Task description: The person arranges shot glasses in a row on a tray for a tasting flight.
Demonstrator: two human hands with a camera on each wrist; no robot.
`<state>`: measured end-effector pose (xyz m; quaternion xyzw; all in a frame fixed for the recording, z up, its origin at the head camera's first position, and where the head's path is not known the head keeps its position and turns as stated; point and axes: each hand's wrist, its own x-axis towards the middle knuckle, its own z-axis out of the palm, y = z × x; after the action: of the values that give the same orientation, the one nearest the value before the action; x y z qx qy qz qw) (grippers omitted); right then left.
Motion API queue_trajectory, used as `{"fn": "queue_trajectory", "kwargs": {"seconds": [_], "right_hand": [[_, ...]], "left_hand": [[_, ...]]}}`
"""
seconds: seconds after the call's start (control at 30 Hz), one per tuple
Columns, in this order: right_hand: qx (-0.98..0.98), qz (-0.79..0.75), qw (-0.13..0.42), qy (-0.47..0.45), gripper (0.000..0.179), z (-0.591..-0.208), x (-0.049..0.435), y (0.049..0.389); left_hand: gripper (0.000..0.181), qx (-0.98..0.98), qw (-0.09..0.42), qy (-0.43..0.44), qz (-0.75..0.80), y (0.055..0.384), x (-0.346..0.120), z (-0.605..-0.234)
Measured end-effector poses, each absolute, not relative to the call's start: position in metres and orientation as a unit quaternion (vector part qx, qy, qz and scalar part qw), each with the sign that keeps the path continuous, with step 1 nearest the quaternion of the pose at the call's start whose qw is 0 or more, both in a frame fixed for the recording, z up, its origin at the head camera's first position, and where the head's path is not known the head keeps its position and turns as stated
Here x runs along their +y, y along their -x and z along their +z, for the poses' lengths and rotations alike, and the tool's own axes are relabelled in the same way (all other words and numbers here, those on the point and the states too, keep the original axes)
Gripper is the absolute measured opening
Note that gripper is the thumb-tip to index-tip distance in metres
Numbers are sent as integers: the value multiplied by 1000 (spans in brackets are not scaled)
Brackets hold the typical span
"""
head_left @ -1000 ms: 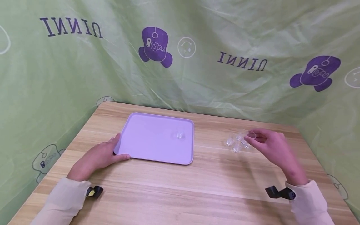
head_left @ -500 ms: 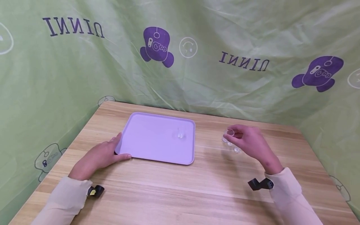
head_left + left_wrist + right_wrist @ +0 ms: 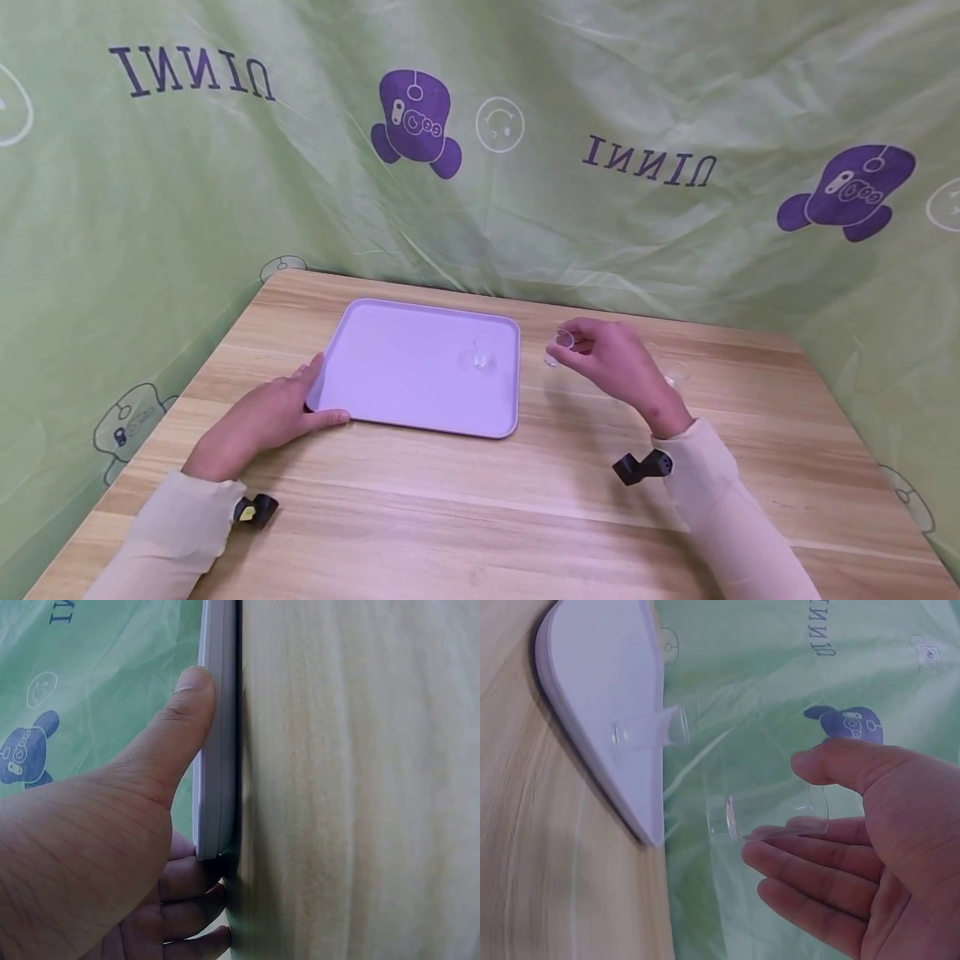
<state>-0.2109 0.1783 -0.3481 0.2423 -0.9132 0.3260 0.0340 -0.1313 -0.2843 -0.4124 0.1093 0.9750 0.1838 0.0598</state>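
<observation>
At the near left corner of the purple tray, my left hand holds on, thumb along the front side and fingers round the left side. The left wrist view shows the thumb against the tray's outer wall. Right of the tray, my right hand pinches a clear shot glass between thumb and fingers, its thick base pointing away from the palm. Another clear shot glass stands upright on the right part of the tray.
Behind the right hand, more clear glasses stand on the wooden table, partly hidden by the hand and wrist. A green printed curtain hangs behind the table. A black wrist camera sits below the right wrist.
My right hand has lifted a shot glass from the group and carried it left, close to the tray's right side. The left hand and the tray stay in place.
</observation>
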Motion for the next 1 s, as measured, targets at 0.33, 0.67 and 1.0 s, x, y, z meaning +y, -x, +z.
{"fn": "queue_trajectory", "kwargs": {"seconds": [0.33, 0.67, 1.0], "right_hand": [[-901, 328, 41, -283, 30, -346, 145, 223], [-882, 350, 42, -312, 26, -344, 113, 234], [-863, 373, 32, -338, 32, -347, 79, 242]], "left_hand": [[117, 975, 54, -114, 185, 131, -284, -411], [118, 975, 55, -113, 185, 131, -284, -412], [117, 974, 52, -114, 188, 129, -285, -413]]}}
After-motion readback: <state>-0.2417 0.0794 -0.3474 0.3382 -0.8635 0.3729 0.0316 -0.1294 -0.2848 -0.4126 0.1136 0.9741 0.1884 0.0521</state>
